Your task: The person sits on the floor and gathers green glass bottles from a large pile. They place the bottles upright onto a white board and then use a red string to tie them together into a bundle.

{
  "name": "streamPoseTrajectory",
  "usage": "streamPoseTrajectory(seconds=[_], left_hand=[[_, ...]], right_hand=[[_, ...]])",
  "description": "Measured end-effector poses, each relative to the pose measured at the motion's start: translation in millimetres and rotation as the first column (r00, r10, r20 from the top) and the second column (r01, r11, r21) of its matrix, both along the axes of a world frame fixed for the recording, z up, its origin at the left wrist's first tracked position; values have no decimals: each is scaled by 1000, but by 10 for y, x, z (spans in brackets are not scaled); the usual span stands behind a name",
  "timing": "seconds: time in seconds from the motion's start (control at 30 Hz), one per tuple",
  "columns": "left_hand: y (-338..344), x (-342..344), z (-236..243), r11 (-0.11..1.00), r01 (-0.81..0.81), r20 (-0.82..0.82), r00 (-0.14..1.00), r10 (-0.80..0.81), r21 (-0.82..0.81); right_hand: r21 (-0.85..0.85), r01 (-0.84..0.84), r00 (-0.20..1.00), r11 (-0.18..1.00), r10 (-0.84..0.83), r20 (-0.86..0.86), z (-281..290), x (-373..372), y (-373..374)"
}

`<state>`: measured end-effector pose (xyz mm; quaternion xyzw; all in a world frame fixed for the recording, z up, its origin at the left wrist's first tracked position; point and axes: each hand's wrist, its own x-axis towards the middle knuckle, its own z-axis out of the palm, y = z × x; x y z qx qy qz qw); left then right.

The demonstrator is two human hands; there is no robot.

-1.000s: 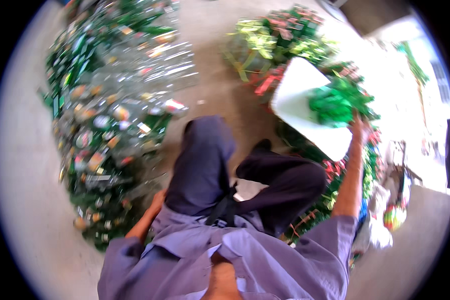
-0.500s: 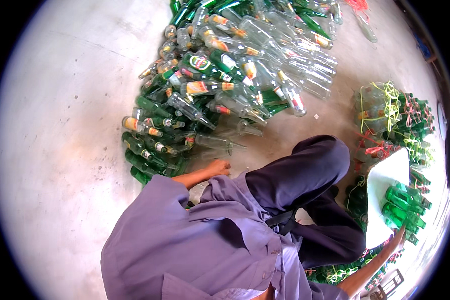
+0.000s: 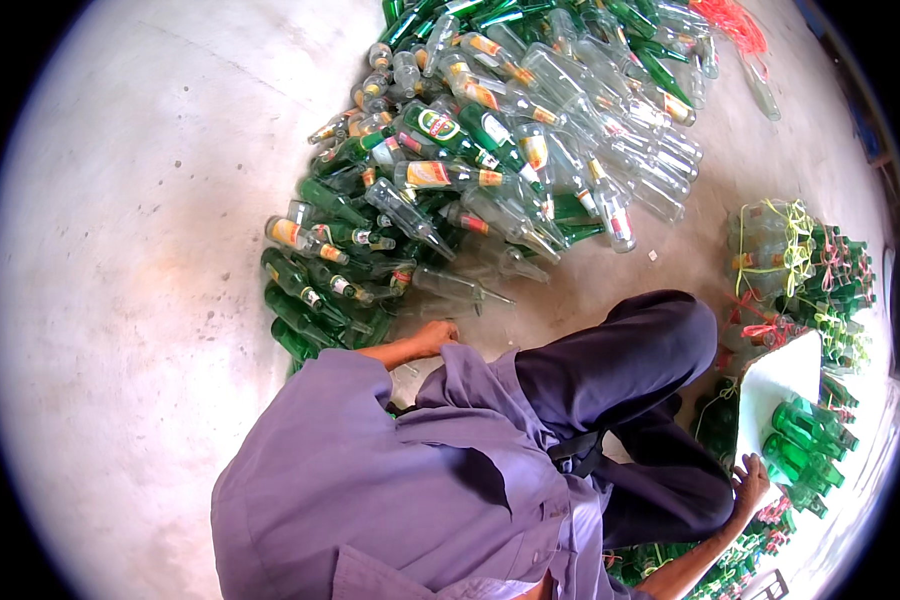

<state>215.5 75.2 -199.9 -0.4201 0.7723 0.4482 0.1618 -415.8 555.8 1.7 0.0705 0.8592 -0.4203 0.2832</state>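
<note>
My left hand is beside my bent knee, at the near edge of a heap of loose bottles, some green and some clear, many with labels. Its fingers look curled in; my shirt and the hand itself hide whatever they may hold. Far to the right, my right hand is open, fingers apart, at the near edge of a white board. Nothing shows in it. Several green bottles stand in a group on that board, just beyond the fingertips.
Bundles of clear bottles tied with yellow string stand at the right. Behind them are green bottles with red string. More tied bottles lie below my right arm. Red string lies on the concrete floor at the far right.
My right hand has drawn back from the green bottles to the board's near edge. My left hand stays about where it was. The whole view has shifted slightly.
</note>
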Motion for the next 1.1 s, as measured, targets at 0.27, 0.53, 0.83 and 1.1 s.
streamPoseTrajectory(seconds=[0.27, 0.53, 0.83, 1.1], left_hand=[[134, 55, 149, 1000, -10, 75, 997, 8, 23], [159, 156, -82, 999, -33, -34, 999, 33, 23], [-1314, -1556, 1102, 643, 46, -287, 869, -402, -764], [-2264, -2491, 694, 313, 475, 225, 777, -588, -823]], right_hand=[[5, -109, 993, 994, 109, 40, -19, 47, -132], [22, -97, 995, 995, 96, 33, -82, 16, 23], [54, -95, 995, 994, 95, 5, 40, 70, -102], [24, 11, 997, 1000, -13, 78, 19, 132, 28]])
